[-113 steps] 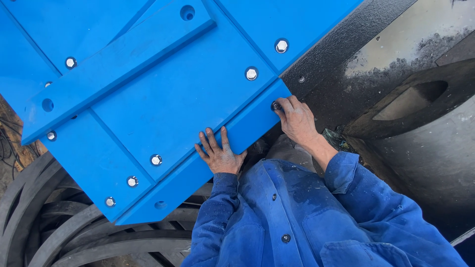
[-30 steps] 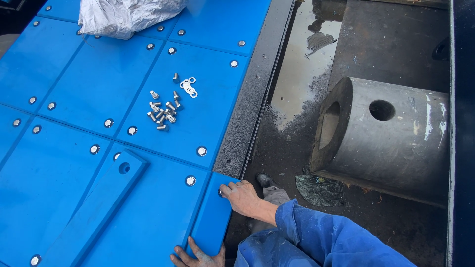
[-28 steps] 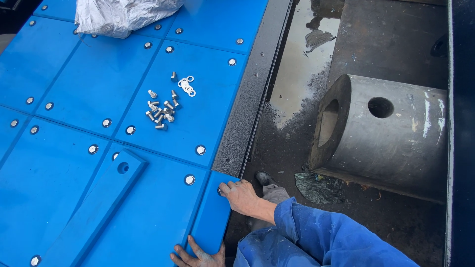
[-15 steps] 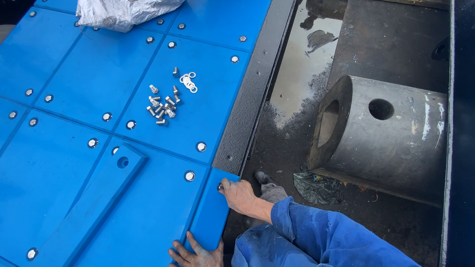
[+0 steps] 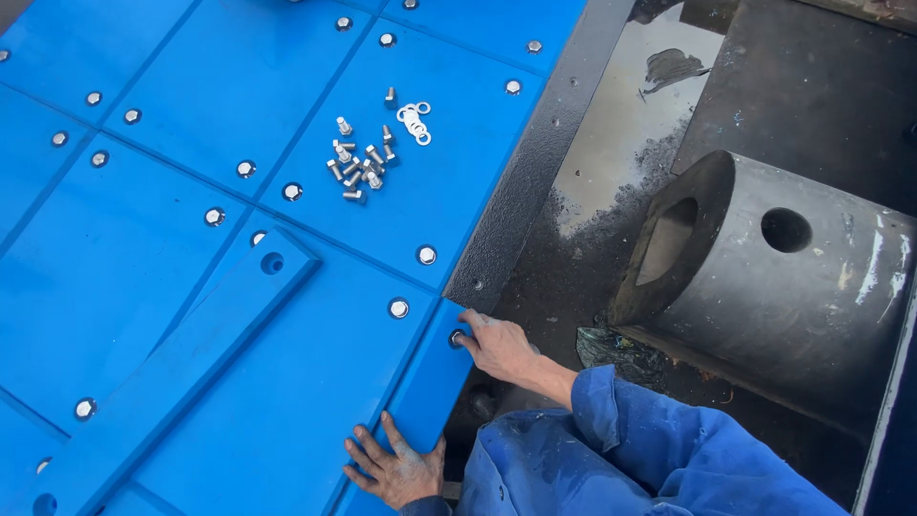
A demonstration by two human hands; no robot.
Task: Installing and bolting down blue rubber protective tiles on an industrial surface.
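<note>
The right hand (image 5: 499,346) keeps its fingertips on a hole (image 5: 458,336) at the corner of the narrow blue strip (image 5: 420,401), fingers loosely curled and gripping nothing that shows, while the left hand (image 5: 396,468) still lies flat and spread on the strip's lower end. Little has shifted over the last second beyond the view sliding, so both hands seem to be steadying the strip against the black steel edge (image 5: 521,182); loose bolts (image 5: 358,162) and washers (image 5: 415,121) lie well apart up the blue panel (image 5: 143,287), untouched

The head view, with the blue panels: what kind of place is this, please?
Probably an industrial yard or workshop. Large bolted blue panels lie beside a hollow black fender-like block, with loose bolts and wet, grimy ground.
</note>
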